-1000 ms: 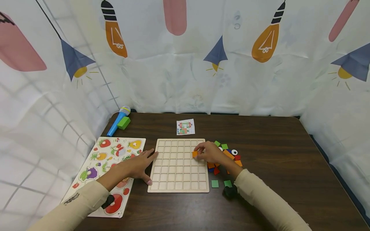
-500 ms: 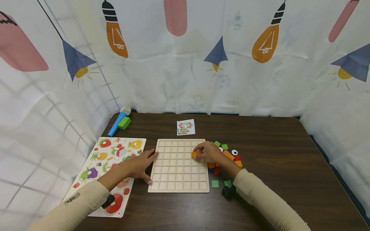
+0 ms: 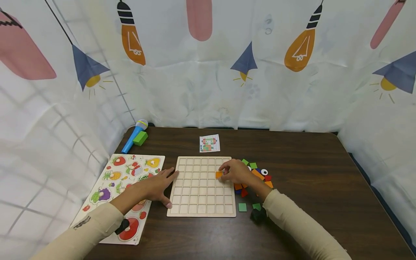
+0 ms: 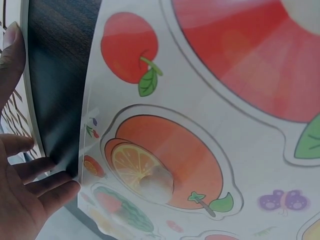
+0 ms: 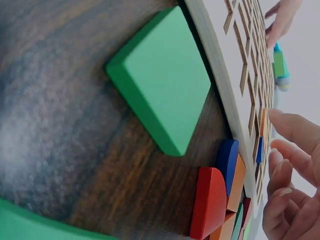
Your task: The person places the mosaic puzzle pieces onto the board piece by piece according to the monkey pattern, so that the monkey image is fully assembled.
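Currently the right hand point(image 3: 235, 171) pinches the orange tile point(image 3: 219, 174) on the board point(image 3: 195, 198), toward its right side; the left hand point(image 3: 158, 186), fingers spread, touches the left edge. A slightly crooked release could leave the tile riding a ridge; a low forearm point(image 3: 282, 206) might scatter the loose pieces point(image 3: 258, 174).
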The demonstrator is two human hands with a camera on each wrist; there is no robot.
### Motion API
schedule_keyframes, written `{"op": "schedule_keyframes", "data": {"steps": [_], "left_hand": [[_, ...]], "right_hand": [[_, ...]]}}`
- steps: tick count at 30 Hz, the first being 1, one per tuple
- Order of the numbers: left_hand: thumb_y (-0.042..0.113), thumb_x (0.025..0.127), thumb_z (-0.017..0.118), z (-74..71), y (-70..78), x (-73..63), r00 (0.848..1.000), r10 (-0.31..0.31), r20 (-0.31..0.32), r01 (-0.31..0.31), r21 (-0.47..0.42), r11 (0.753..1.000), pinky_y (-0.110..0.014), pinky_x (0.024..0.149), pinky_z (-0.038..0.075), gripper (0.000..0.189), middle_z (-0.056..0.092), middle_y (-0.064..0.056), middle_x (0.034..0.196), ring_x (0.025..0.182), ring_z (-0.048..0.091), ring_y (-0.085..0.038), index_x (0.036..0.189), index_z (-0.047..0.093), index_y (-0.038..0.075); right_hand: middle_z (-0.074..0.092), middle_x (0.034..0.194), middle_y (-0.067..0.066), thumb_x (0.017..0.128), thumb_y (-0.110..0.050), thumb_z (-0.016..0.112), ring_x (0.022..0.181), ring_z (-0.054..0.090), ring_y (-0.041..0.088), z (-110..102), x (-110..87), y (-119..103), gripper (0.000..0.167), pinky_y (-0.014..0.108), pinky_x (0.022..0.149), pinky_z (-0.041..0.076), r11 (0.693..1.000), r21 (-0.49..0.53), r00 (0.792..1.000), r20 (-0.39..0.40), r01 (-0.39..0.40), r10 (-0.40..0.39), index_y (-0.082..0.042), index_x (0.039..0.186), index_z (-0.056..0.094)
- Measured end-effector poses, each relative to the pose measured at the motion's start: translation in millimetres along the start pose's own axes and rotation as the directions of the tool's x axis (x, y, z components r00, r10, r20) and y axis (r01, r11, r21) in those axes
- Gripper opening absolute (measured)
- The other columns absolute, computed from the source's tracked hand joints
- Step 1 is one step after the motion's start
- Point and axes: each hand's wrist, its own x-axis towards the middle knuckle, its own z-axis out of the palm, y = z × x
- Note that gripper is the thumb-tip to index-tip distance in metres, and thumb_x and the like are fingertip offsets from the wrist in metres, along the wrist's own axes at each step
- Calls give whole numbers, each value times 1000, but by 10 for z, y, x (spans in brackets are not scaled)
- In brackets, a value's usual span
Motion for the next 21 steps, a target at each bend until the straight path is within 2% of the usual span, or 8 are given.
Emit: {"op": "schedule_keyframes", "data": {"steps": [13, 21], "left_hand": [[56, 70, 85, -12, 19, -9, 1000, 0, -4, 0, 0, 1000, -62, 107, 40, 118, 21, -26, 163, 149, 24, -48, 159, 25, 5], [57, 70, 85, -6, 24, -7, 1000, -16, 4, 15, 4, 1000, -63, 108, 39, 119, 21, -25, 163, 149, 24, -47, 159, 25, 7]], "right_hand": [[64, 73, -7, 83, -22, 83, 65, 54, 11, -11, -16, 12, 13, 25, 56, 41, 999, -18, 999, -20, 35, -35, -19, 95, 80], [65, 74, -7, 84, -21, 82, 64, 54, 10, -7, -10, 5, 10, 25, 55, 41, 999, -22, 998, -29, 50, -50, -18, 93, 81]]}}
